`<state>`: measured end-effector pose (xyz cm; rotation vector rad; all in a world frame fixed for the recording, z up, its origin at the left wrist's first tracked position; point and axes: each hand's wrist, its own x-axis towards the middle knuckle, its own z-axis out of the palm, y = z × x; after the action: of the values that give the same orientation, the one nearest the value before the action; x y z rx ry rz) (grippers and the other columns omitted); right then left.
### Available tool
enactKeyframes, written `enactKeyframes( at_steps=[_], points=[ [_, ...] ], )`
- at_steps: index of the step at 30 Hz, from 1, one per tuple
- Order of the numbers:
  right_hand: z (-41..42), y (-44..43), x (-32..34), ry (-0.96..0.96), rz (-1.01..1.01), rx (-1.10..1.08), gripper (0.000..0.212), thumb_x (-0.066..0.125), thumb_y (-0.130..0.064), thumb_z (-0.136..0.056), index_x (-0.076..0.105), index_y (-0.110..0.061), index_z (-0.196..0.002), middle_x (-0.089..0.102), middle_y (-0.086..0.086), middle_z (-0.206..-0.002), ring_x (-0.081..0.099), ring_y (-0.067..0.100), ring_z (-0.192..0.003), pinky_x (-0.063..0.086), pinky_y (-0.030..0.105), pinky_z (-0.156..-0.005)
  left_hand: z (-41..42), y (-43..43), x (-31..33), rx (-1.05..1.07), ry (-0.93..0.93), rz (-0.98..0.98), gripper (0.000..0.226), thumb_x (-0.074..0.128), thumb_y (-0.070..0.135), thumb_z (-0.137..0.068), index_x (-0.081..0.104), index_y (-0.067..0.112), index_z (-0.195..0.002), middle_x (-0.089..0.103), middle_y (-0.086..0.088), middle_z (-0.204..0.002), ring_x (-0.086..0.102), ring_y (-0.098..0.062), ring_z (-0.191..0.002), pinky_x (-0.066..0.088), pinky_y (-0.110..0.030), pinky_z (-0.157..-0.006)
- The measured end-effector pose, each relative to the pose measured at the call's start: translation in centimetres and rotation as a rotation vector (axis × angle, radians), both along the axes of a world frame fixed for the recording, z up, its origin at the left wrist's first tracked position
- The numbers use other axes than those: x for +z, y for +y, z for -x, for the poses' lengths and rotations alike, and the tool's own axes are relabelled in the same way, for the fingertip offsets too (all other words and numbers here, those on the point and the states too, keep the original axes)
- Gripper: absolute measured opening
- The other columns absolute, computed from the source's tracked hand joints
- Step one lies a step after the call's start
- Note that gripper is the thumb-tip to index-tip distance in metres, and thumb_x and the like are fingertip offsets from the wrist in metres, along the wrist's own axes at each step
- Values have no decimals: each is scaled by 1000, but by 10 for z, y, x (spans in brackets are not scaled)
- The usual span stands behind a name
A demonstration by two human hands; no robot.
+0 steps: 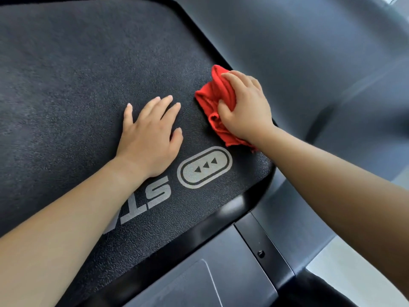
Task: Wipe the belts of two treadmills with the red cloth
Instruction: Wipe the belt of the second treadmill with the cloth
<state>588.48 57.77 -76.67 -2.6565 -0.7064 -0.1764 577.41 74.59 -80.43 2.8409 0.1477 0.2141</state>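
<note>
**A:** What's the L one doing?

**B:** Left hand (150,134) lies flat on the belt (66,85), fingers straight and spread, holding nothing. Bracing, I'd say.

**A:** And the cloth?

**B:** The red cloth (210,100) is just to the R of that hand, bunched up on the belt's right edge. It's above the grey arrow mark (205,167) and close to the black rail (254,196). The bundle runs lengthwise along that rail.

**A:** Who's got it?

**B:** Right hand (245,107) is on top, fingers curled into the folds, gripping it and pressing down. No reach needed, it's already there.

**A:** So which way next?

**B:** Most of the belt lies to the left of the cloth, so prob. a sweep leftward across it. The L hand sits right in that path, so it'd have to shift or the stroke stops short.

**A:** First machine or second?

**B:** Can't tell, only one in sight.
</note>
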Motion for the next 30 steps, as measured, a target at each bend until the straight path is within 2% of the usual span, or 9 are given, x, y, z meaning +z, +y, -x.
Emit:
enactKeyframes(
  at_steps=[2, 6, 9, 11, 18, 23, 26, 30],
  points=[
    [8, -8, -1, 8, 7, 12, 56, 54, -26, -80, 46, -16, -134, 45, -2, -141, 37, 25, -130, 37, 40, -103, 1, 0, 0, 4, -5, 1, 52, 37, 36, -93, 33, 22, -143, 25, 4, -154, 17, -15, -142, 6, -57, -112],
    [39, -31, -1, 20, 27, -1, 58, 52, -27, -78, 47, -14, -135, 45, 1, -142, 37, 25, -131, 26, 29, -107, 4, 1, -1, 3, 3, 24, 52, 34, 36, -94, 31, 22, -144, 22, 5, -155, 15, -14, -143, 4, -54, -113],
    [65, -30, 0, 14, -1, -21, 59, 50, -28, -75, 50, -12, -132, 48, 3, -139, 40, 25, -128, 19, 17, -105, 12, 9, 0, -32, 10, 34, 51, 35, 35, -95, 31, 22, -144, 23, 3, -155, 15, -16, -143, 6, -50, -115],
    [81, -21, 0, 19, -34, -37, 59, 51, -28, -74, 51, -13, -131, 49, 3, -137, 42, 25, -126, 17, 14, -104, 23, 20, 1, -55, 4, 41, 50, 36, 34, -95, 33, 24, -143, 24, 2, -154, 16, -16, -143, 7, -49, -115],
    [136, 49, 1, 69, -66, 136, 56, 53, -27, -76, 51, -13, -130, 50, 1, -136, 41, 25, -125, 23, 22, -105, 87, 86, 7, 3, 41, 17, 48, 38, 34, -95, 35, 27, -142, 27, 3, -153, 20, -18, -142, 12, -51, -113],
    [165, 109, 2, 111, -33, 460, 60, 50, -32, -77, 48, -12, -133, 46, 1, -140, 37, 26, -129, 28, 32, -106, 158, 128, 13, 231, 83, 2, 48, 39, 33, -95, 35, 28, -142, 27, 3, -153, 20, -19, -142, 14, -51, -113],
    [179, 140, -1, 115, -71, 567, 58, 52, -31, -78, 48, -14, -134, 45, -1, -141, 34, 25, -131, 38, 41, -101, 201, 143, 20, 364, 151, -42, 50, 37, 36, -94, 32, 28, -144, 24, 4, -154, 19, -18, -143, 15, -51, -113],
    [194, 184, 0, 121, -59, 780, 58, 52, -31, -79, 47, -15, -134, 44, -1, -142, 34, 25, -131, 41, 47, -99, 267, 148, 32, 607, 241, -58, 52, 36, 38, -95, 30, 25, -145, 24, 3, -155, 20, -18, -142, 17, -49, -113]
  ],
)
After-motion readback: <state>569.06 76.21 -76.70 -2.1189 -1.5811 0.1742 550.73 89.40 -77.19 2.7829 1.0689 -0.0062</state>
